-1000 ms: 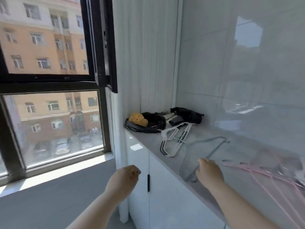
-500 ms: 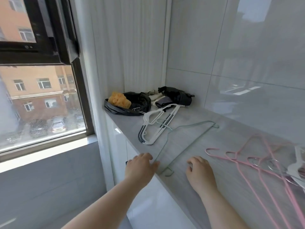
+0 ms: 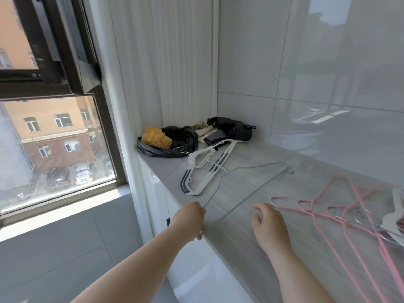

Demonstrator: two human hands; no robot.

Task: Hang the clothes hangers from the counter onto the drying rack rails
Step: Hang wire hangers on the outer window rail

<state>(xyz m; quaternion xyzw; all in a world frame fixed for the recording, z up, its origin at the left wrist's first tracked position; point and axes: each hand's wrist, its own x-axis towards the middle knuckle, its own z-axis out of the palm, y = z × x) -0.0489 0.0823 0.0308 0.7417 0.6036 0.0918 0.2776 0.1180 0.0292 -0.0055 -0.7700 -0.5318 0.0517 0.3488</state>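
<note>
step: picking the green wire hanger (image 3: pixel 251 194) off the counter (image 3: pixel 284 248); hanging not yet begun
left hand (image 3: pixel 189 219): at the counter's front edge, fingers curled round the hanger's near end, thin wire pinched
right hand (image 3: pixel 270 224): loose, fingers relaxed, grasping nothing, low over the counter just right of the hanger's near end; contact with the top cannot be told
hanger vs grip: near end inside the left fingers, the rest runs away from the hand up and right, flat on the counter, far end well apart from the grip
how to do well: probably lift the near end first, let the far end slide free, keep it low until clear of the white and grey hangers (image 3: pixel 203 171) that touch or overlap its far-left side
risk: thin wire may twist in a pinch at one end; a second hold from the right hand would likely steady it
other hangers: pink hangers (image 3: pixel 328 215) at right, tangled, untouched
rack: drying rack rails not in view
clutter: black bags (image 3: pixel 175 141) and yellow sponge (image 3: pixel 156 136) in the far corner, apart from the hands
progress: early, several hangers left on the counter
</note>
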